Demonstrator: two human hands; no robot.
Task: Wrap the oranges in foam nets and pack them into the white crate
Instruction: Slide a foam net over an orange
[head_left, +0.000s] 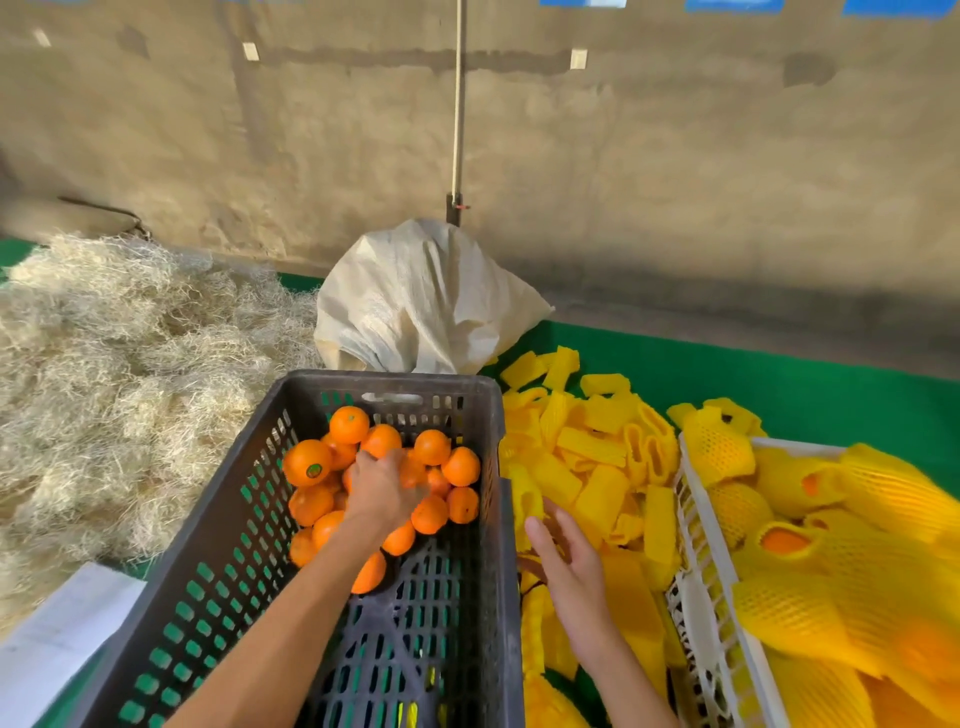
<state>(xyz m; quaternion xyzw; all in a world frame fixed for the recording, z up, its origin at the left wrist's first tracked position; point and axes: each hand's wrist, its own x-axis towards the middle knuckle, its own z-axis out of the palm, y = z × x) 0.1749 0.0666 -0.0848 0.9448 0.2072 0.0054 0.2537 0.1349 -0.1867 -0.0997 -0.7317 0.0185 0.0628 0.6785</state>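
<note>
Straw (119, 364): piled at far left on the green tabletop (779, 379).
Dark crate (228, 519): loose oranges (306, 462) are heaped at its far end.
Left hand (382, 493): fingers are curled down onto the heap; whether one fruit is gripped cannot be told.
White sack (421, 306): slumped behind the dark crate.
Right hand (569, 561): held open, fingers relaxed, over the foam nets (597, 457) strewn between the crates.
White crate (701, 545): at far right, filled with netted oranges (784, 540).
</note>
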